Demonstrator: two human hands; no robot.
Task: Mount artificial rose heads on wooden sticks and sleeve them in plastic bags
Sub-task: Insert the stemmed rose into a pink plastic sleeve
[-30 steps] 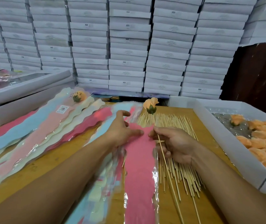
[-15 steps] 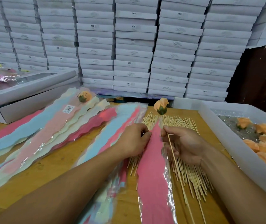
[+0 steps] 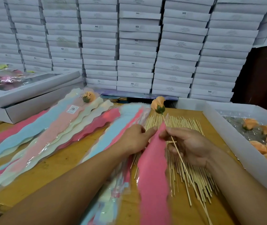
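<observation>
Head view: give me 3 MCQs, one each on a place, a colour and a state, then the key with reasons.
1. Where does the pile of loose sticks lie?
A. on the wooden table, under the right hand
B. inside the white tray
C. on the stacked boxes

2. What colour is the bag between the two hands?
A. light blue
B. pink
C. cream

3. What state is the rose head in?
A. loose in the tray
B. already sleeved in a bag
C. mounted on a stick, not sleeved

Key:
1 A: the sticks fan out on the table beneath the right hand.
2 B: the sleeve that the left hand holds at its tip is pink.
3 C: the right hand pinches the stick, and the rose stands bare on top.
</observation>
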